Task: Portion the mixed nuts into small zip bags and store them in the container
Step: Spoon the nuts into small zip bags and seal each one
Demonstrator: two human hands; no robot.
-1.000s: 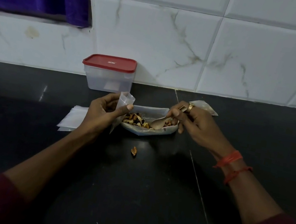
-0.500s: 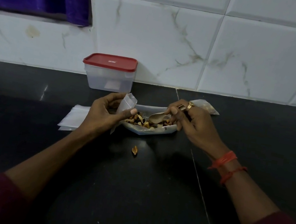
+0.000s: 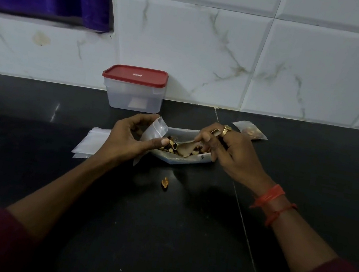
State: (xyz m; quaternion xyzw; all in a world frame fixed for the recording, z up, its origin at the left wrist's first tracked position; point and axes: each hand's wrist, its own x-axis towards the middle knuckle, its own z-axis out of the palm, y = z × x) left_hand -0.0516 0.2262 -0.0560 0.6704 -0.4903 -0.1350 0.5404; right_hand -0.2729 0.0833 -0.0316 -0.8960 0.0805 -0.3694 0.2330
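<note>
Black counter (image 3: 157, 238): left hand (image 3: 126, 137) pinches a limp bag (image 3: 157, 130), right hand (image 3: 232, 151) grips a spoon (image 3: 186, 147) in the nuts (image 3: 172, 147). The bag's floppy mouth may spill some, like the near stray nut (image 3: 164, 183).

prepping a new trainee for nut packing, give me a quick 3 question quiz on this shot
1. True or false: the red lid is off the container.
2. The spoon in the open nut bag is held by: A) left hand B) right hand C) neither.
3. Short answer: what lies on the countertop just left of the left hand?

Key
1. False, the lid is on.
2. B; the left hand holds a small zip bag.
3. A stack of empty zip bags.
</note>
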